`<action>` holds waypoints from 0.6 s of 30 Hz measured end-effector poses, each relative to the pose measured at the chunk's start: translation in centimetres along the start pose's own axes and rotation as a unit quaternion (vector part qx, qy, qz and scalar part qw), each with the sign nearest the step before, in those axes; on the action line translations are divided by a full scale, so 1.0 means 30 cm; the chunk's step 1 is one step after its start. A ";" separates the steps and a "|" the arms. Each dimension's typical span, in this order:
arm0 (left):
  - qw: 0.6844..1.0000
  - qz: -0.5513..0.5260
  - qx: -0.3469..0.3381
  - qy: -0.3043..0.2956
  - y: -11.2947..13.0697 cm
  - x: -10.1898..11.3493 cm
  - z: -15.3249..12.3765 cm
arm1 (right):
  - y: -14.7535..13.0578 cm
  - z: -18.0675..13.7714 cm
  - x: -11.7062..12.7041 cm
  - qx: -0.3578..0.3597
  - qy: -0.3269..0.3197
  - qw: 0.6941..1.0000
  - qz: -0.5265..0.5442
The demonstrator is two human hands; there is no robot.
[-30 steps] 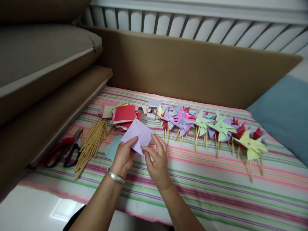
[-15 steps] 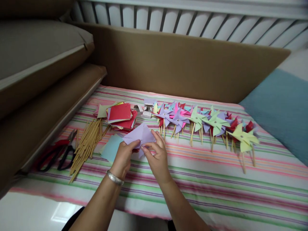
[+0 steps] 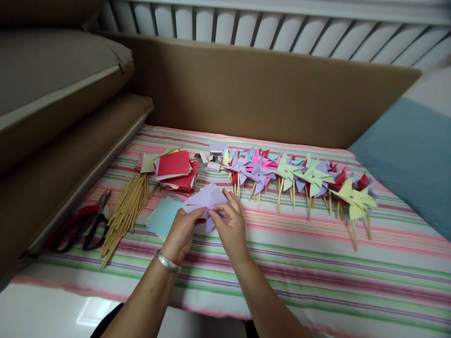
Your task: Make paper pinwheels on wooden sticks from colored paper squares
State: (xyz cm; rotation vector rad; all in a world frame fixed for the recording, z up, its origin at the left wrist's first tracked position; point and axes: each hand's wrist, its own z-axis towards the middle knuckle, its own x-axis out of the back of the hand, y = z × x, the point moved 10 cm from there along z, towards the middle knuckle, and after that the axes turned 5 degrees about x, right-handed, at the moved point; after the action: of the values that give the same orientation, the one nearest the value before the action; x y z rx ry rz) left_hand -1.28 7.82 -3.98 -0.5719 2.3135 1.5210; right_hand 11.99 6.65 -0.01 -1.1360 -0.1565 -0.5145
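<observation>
A lilac paper square with cut slits [image 3: 210, 193] is held up between both hands above the striped cloth. My left hand [image 3: 183, 230] grips its near left side, thumb on top near the centre. A silver bangle [image 3: 167, 262] circles that wrist. My right hand [image 3: 229, 227] pinches the paper near its middle with thumb and index finger, the other fingers raised. One lilac point hangs below the fingers. Just left of the paper lie light blue sheets [image 3: 163, 217]. Whether a small pin sits under my fingertips is hidden.
Thin wooden sticks [image 3: 127, 211] and scissors [image 3: 89, 223] lie at left. Behind are stacked coloured paper squares [image 3: 174, 166] and small opened boxes [image 3: 214, 157]. Several finished pinwheels [image 3: 315, 174] stretch rightward. Brown cushions [image 3: 88, 136] border the left side, a brown panel [image 3: 253, 89] the back.
My right thumb and index finger have moved in to the paper's centre, beside the left thumb. The lilac paper's near edge now looks more folded in. The view has shifted slightly.
</observation>
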 end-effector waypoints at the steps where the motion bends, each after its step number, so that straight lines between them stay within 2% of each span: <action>1: 1.000 0.000 0.000 -0.001 0.000 -0.001 -0.001 | 0.001 0.000 0.000 -0.002 0.002 1.000 0.003; 10: 1.000 0.007 -0.003 -0.008 0.001 0.007 -0.003 | 0.003 0.005 0.006 -0.017 0.009 1.000 0.014; 15: 0.996 0.073 -0.034 -0.042 0.021 -0.027 -0.009 | 0.006 0.009 0.011 -0.023 0.010 1.000 0.004; 18: 0.994 0.097 -0.046 -0.009 0.027 -0.011 -0.003 | 0.014 0.006 0.001 -0.038 0.004 0.999 0.021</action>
State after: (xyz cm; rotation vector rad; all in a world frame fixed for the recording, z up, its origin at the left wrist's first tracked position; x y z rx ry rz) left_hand -1.39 8.09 -3.15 -0.3625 2.3523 1.7191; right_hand 12.22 6.92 -0.27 -1.2082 -0.1067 -0.4916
